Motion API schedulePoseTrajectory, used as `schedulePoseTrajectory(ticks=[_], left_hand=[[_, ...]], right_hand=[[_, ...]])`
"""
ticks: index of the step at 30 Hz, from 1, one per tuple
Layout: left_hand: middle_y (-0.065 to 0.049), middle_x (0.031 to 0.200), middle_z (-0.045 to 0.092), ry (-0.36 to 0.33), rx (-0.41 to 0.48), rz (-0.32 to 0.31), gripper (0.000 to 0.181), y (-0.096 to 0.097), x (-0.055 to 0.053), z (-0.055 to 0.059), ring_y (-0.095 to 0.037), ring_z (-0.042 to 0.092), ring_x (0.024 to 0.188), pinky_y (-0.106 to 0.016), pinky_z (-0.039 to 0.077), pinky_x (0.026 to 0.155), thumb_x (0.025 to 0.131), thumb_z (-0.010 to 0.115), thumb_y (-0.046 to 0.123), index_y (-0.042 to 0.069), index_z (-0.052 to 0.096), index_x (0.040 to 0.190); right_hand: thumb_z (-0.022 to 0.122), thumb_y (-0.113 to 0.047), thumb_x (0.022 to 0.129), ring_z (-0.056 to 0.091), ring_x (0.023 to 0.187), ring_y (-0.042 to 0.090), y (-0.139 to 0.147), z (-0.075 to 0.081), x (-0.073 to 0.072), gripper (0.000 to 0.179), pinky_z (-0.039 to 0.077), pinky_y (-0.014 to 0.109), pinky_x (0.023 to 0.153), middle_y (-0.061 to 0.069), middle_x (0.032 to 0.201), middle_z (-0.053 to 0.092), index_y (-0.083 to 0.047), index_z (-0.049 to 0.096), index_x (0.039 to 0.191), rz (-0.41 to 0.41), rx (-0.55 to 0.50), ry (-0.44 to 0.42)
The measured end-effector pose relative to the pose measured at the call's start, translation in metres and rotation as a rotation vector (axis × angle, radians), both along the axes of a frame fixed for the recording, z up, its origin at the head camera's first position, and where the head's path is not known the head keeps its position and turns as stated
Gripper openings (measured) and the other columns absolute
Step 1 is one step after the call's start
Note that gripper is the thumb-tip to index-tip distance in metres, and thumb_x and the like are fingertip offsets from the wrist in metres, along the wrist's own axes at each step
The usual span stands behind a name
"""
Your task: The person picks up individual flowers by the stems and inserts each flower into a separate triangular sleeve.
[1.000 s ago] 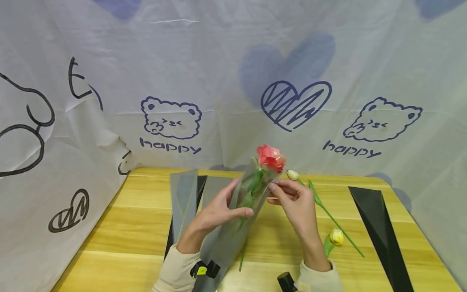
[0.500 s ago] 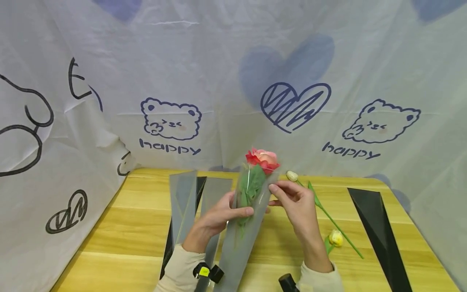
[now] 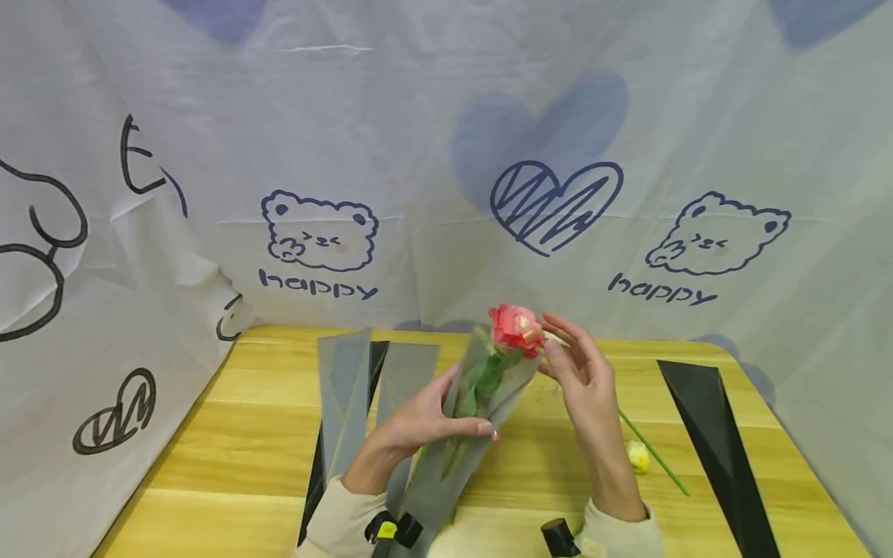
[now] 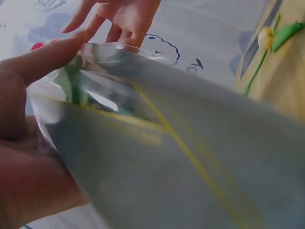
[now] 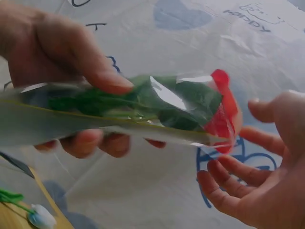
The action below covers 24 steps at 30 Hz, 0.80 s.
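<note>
My left hand (image 3: 418, 422) grips a clear-and-grey flower sleeve (image 3: 436, 492), its thumb lying across the front and its other fingers behind. Inside is a pink-red artificial flower (image 3: 516, 329), its bloom at the sleeve's mouth and its green leaves (image 5: 186, 100) showing through the clear film. The sleeve tilts up to the right above the table. Beside the bloom, my right hand (image 3: 582, 380) has its fingers spread, holding nothing; in the right wrist view its fingertips are right by the petals. Yellow edging (image 4: 190, 157) runs along the sleeve in the left wrist view.
Grey sleeves (image 3: 342, 395) lie over a black one on the table's left. Another black sleeve (image 3: 718, 442) lies at the right. A yellow tulip (image 3: 638, 456) and a green stem (image 3: 656, 457) are near my right wrist. A printed cloth (image 3: 418, 116) hangs behind the table (image 3: 223, 434).
My right hand has let go of the sleeve's edge and moved up beside the bloom, its fingers spreading. The sleeve first swung more upright, then tilted right again; the bloom sits lower in view.
</note>
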<state>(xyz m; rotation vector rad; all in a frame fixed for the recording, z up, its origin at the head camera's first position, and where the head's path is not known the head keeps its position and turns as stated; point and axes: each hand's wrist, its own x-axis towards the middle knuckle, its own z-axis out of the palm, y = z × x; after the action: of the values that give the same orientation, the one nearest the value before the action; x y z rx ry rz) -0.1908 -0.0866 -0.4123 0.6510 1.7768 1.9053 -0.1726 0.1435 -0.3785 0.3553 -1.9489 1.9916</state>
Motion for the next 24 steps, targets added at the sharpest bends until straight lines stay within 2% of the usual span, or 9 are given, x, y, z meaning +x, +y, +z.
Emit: schedulePoseTrajectory(ticks=[3,4,6,11,16,19,24], left_hand=[[-0.012,0.145,0.051,0.108,-0.145,0.047,0.1,-0.001,0.004,0.004,-0.025,0.056,0.122,-0.044,0.041,0.107,0.085,0.086,0.014,0.025,0.025,0.163],[-0.009,0.148,0.047,0.137,-0.186,0.064,0.101,-0.002,0.005,0.005,-0.023,0.053,0.124,-0.045,0.04,0.107,0.084,0.087,0.016,0.024,0.025,0.164],[-0.013,0.146,0.048,0.174,-0.227,0.076,0.099,-0.002,0.007,0.006,-0.026,0.053,0.122,-0.048,0.042,0.105,0.085,0.086,0.017,0.02,0.026,0.163],[-0.015,0.139,0.053,0.215,-0.218,0.074,0.092,-0.002,0.008,0.008,-0.024,0.057,0.115,-0.044,0.047,0.098,0.087,0.083,0.013,0.021,0.028,0.161],[-0.014,0.139,0.055,0.246,-0.2,0.067,0.089,-0.001,0.007,0.012,-0.023,0.057,0.115,-0.044,0.046,0.098,0.089,0.081,0.009,0.021,0.029,0.16],[-0.012,0.139,0.054,0.283,-0.249,0.081,0.088,0.0,0.007,0.016,-0.023,0.056,0.114,-0.045,0.045,0.098,0.088,0.082,0.013,0.021,0.031,0.159],[-0.009,0.14,0.053,0.357,-0.327,0.071,0.085,0.003,0.005,0.022,-0.025,0.054,0.121,-0.049,0.043,0.102,0.087,0.084,0.016,0.02,0.035,0.157]], right_hand=[[0.048,-0.017,0.111,0.06,0.121,0.019,0.004,0.0,-0.001,0.036,0.054,0.027,0.092,0.015,0.143,0.055,0.002,0.059,0.138,0.026,0.034,0.032],[0.046,-0.017,0.111,0.06,0.121,0.019,0.005,0.0,-0.001,0.036,0.053,0.027,0.093,0.015,0.144,0.055,0.004,0.06,0.136,0.037,0.042,0.04],[0.042,-0.019,0.112,0.057,0.126,0.02,0.006,0.001,-0.002,0.038,0.052,0.027,0.095,0.014,0.147,0.053,0.006,0.063,0.133,0.059,0.073,0.045],[0.039,-0.017,0.113,0.046,0.138,0.023,0.005,0.0,0.0,0.039,0.046,0.03,0.103,0.011,0.149,0.051,0.003,0.069,0.127,0.124,0.188,0.061],[0.039,-0.012,0.112,0.039,0.144,0.029,0.004,-0.001,0.001,0.037,0.033,0.055,0.113,0.011,0.152,0.049,0.003,0.072,0.123,0.183,0.261,0.092],[0.038,-0.012,0.113,0.035,0.146,0.031,0.005,-0.002,0.001,0.039,0.027,0.067,0.113,0.012,0.153,0.048,0.005,0.073,0.118,0.196,0.274,0.091],[0.035,-0.017,0.114,0.033,0.148,0.035,0.009,-0.003,0.0,0.046,0.025,0.071,0.111,0.013,0.154,0.048,0.004,0.076,0.108,0.233,0.314,0.045]])
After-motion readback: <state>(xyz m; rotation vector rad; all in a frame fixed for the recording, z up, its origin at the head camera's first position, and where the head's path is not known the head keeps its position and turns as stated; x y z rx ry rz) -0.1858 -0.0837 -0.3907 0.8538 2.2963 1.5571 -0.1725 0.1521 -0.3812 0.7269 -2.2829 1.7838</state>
